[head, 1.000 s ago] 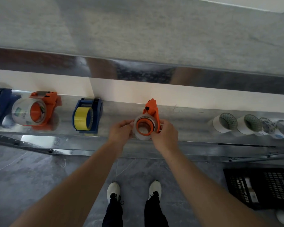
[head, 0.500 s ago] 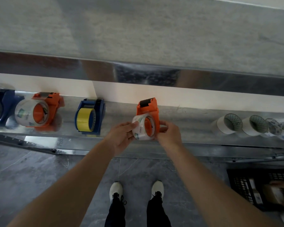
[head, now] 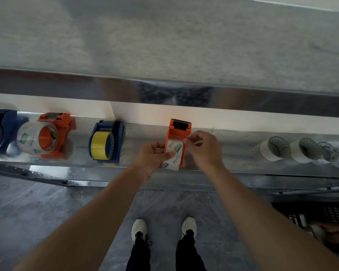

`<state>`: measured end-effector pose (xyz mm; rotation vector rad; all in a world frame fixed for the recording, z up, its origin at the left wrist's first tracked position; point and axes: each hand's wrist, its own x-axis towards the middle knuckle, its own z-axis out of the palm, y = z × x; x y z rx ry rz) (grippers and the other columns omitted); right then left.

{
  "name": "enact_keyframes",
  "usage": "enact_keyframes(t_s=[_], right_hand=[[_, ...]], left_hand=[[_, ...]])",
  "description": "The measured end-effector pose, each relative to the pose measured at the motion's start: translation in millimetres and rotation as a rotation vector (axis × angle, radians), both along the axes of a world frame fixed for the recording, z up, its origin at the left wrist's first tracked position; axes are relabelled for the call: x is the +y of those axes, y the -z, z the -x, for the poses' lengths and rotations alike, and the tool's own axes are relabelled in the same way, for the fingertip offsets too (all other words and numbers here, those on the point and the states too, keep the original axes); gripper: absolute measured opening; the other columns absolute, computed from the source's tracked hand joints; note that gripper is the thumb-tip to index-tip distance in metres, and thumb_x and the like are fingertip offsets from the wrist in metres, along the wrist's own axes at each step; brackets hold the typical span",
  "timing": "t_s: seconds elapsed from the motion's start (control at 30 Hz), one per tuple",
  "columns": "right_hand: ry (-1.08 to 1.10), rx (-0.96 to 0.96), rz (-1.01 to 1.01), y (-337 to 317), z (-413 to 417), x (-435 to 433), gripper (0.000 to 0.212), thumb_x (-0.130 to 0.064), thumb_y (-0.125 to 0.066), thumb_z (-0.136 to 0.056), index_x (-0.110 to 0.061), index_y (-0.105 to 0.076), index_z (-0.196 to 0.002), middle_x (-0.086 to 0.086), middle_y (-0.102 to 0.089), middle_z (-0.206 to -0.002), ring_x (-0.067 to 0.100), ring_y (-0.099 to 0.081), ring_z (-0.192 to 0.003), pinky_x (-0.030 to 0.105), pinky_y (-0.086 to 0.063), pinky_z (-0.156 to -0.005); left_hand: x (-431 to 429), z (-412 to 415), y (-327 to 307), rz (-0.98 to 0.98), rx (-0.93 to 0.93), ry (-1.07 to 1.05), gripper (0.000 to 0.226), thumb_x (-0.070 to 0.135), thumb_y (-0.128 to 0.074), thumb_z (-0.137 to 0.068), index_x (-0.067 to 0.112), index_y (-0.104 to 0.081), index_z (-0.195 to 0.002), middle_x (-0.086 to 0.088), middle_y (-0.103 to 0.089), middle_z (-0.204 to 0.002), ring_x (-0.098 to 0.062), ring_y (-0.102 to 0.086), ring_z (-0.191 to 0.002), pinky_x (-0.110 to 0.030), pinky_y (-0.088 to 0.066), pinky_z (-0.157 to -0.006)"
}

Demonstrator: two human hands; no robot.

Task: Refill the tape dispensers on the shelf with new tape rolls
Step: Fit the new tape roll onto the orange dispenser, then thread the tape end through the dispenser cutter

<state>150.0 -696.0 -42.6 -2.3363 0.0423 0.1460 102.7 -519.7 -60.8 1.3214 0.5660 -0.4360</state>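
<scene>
An orange tape dispenser (head: 179, 127) lies on the metal shelf (head: 233, 151) with its toothed blade pointing at the wall. A clear tape roll (head: 174, 155) with printed labels sits in it. My left hand (head: 152, 160) grips the roll and the dispenser's left side, thumb on the roll. At the roll's upper right edge, my right hand (head: 203, 148) pinches something thin, probably the tape end. Left on the shelf stand a blue dispenser with yellow tape (head: 106, 142), an orange dispenser with clear tape (head: 45, 138) and a blue dispenser (head: 0, 130).
Several spare tape rolls (head: 294, 150) lie in a row at the shelf's right end. A black plastic crate (head: 321, 216) stands on the grey floor at lower right, with another person's hand (head: 335, 233) by it. My shoes (head: 163, 227) stand below the shelf edge.
The dispenser has been turned from its side to lie flat with the blade toward the wall. My right hand has left its right side and now pinches at the roll's edge.
</scene>
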Motion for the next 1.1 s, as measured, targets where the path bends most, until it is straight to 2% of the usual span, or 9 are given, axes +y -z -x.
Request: enact_keyframes(t_s=[0.07,0.2,0.3,0.47,0.63,0.73,0.9,1.0,1.1], right_hand=[[-0.085,-0.073,0.081,-4.8,-5.0,5.0,0.011,-0.027,-0.074,-0.096,-0.020,-0.077,-0.104,-0.007,-0.072,-0.102,0.004,-0.064,-0.086,0.010,-0.043,-0.072],[-0.274,-0.084,0.230,-14.0,-11.5,22.7,0.024,-0.035,-0.069,-0.099,-0.022,-0.075,-0.119,-0.004,-0.063,-0.110,0.011,-0.063,-0.094,0.029,-0.053,-0.079],[-0.311,-0.046,0.421,-15.9,-20.4,32.8,0.027,-0.045,-0.066,-0.100,-0.023,-0.074,-0.114,-0.001,-0.053,-0.109,0.013,-0.055,-0.088,0.030,-0.043,-0.074],[-0.380,-0.115,0.566,-13.7,-31.3,40.8,0.026,-0.045,-0.067,-0.098,-0.024,-0.079,-0.108,0.001,-0.056,-0.108,0.019,-0.061,-0.094,0.037,-0.057,-0.083],[-0.376,-0.204,0.612,-8.6,-31.6,42.5,0.026,-0.044,-0.065,-0.100,-0.024,-0.079,-0.111,0.002,-0.058,-0.114,0.020,-0.053,-0.106,0.034,-0.047,-0.093],[-0.374,-0.223,0.636,-4.7,-36.2,42.4,0.025,-0.043,-0.066,-0.100,-0.026,-0.080,-0.112,0.002,-0.058,-0.115,0.023,-0.051,-0.109,0.036,-0.046,-0.096],[-0.388,-0.264,0.698,3.4,-47.3,40.3,0.022,-0.037,-0.068,-0.099,-0.022,-0.081,-0.109,0.000,-0.056,-0.109,0.023,-0.048,-0.101,0.035,-0.044,-0.090],[-0.432,-0.267,0.704,-0.4,-55.8,39.0,0.023,-0.037,-0.066,-0.101,-0.022,-0.082,-0.107,0.000,-0.056,-0.105,0.022,-0.048,-0.096,0.037,-0.043,-0.090],[-0.457,-0.306,0.683,-4.9,-62.9,34.9,0.024,-0.042,-0.066,-0.100,-0.026,-0.083,-0.107,-0.003,-0.057,-0.101,0.023,-0.051,-0.095,0.038,-0.041,-0.088]], left_hand=[[0.4,2.4,0.3,-0.023,-0.016,0.011,0.022,0.001,-0.077,-0.091,0.003,-0.070,-0.112,-0.008,-0.082,-0.107,-0.025,-0.079,-0.103,-0.032,-0.062,-0.077],[1.6,8.0,0.1,-0.038,-0.049,0.025,0.025,-0.001,-0.078,-0.091,0.001,-0.068,-0.113,-0.009,-0.082,-0.108,-0.021,-0.079,-0.100,-0.027,-0.061,-0.074],[2.3,11.7,1.6,-0.013,-0.061,0.022,0.026,-0.004,-0.078,-0.090,0.000,-0.068,-0.114,-0.010,-0.082,-0.109,-0.020,-0.080,-0.098,-0.025,-0.063,-0.074],[1.9,11.0,3.5,-0.038,-0.039,0.033,0.028,-0.002,-0.079,-0.089,0.002,-0.067,-0.114,-0.010,-0.081,-0.113,-0.026,-0.078,-0.107,-0.027,-0.062,-0.077],[-14.5,1.6,-2.4,-0.137,0.014,0.106,0.019,0.019,-0.066,-0.102,0.009,-0.070,-0.119,-0.013,-0.076,-0.117,-0.021,-0.071,-0.101,-0.024,-0.051,-0.073],[-23.0,-1.3,1.6,-0.177,-0.026,0.083,0.035,0.036,-0.057,-0.108,0.007,-0.073,-0.120,-0.013,-0.077,-0.112,-0.015,-0.070,-0.090,-0.022,-0.052,-0.071],[-20.3,5.4,12.9,-0.081,-0.086,0.110,0.037,0.037,-0.054,-0.110,0.008,-0.070,-0.126,-0.013,-0.079,-0.116,-0.029,-0.076,-0.110,-0.043,-0.060,-0.098],[-15.2,4.2,13.0,-0.075,-0.111,0.167,0.030,0.025,-0.056,-0.110,0.007,-0.067,-0.131,-0.015,-0.076,-0.125,-0.028,-0.073,-0.118,-0.029,-0.059,-0.089],[-8.5,5.9,14.7,-0.032,-0.144,0.217,0.031,0.012,-0.059,-0.107,0.004,-0.063,-0.136,-0.015,-0.074,-0.130,-0.026,-0.071,-0.122,-0.034,-0.057,-0.102]])
